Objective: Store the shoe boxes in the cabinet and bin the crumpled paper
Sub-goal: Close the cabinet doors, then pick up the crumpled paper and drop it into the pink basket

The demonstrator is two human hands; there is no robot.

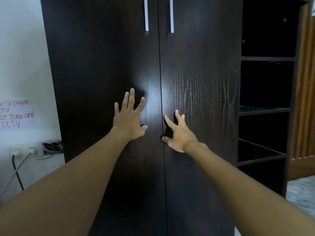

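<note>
left hand (129, 120) flat | right hand (179, 135) splayed | woodgrain cabinet (102, 65) doors

White wall (22, 48) left, handwritten CCTV notice (17, 114), plugged power strip (25, 150) below; wooden panelling (305, 82) far right.

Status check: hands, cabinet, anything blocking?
Left hand open, flat on left door. Right hand open, fingertips on right door. Both doors closed. No boxes or paper visible.
</note>
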